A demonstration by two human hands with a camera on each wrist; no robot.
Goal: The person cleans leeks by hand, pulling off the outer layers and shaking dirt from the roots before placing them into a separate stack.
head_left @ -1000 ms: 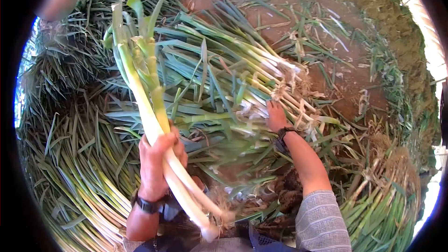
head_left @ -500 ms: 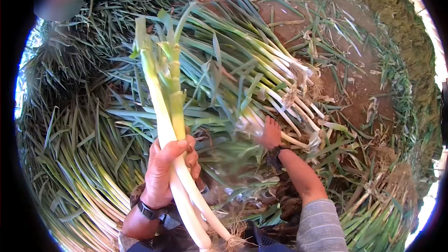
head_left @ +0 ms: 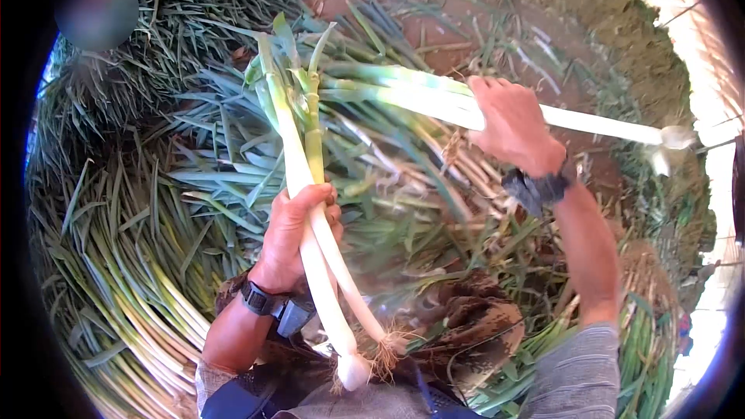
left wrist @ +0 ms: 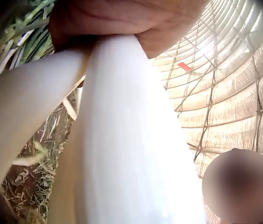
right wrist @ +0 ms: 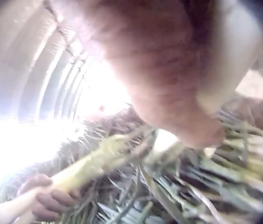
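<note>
In the head view my left hand (head_left: 291,240) grips a few long green onions (head_left: 310,252), white shafts and roots pointing down toward my lap, cropped green tops up. My right hand (head_left: 512,124), palm down and higher to the right, holds more green onions (head_left: 605,122). Their root ends point right and their green leaves trail left, over the loose pile and behind the left bunch's tops. The left wrist view has white shafts (left wrist: 122,130) close up, under my left hand (left wrist: 122,21). In the right wrist view, my right hand (right wrist: 154,70) is blurred beside a pale shaft (right wrist: 229,56).
Loose green onions (head_left: 225,140) lie in the middle. A large leafy heap (head_left: 209,0) stands at the back left, with a long row (head_left: 116,287) at the near left. Another bunch (head_left: 644,326) lies right. Ribbed, light-coloured sheeting (left wrist: 234,93) rises alongside.
My right hand has gone from reaching into the pile to holding green onions, lifted up and to the right. The left bunch stays in my left hand, shifted slightly right.
</note>
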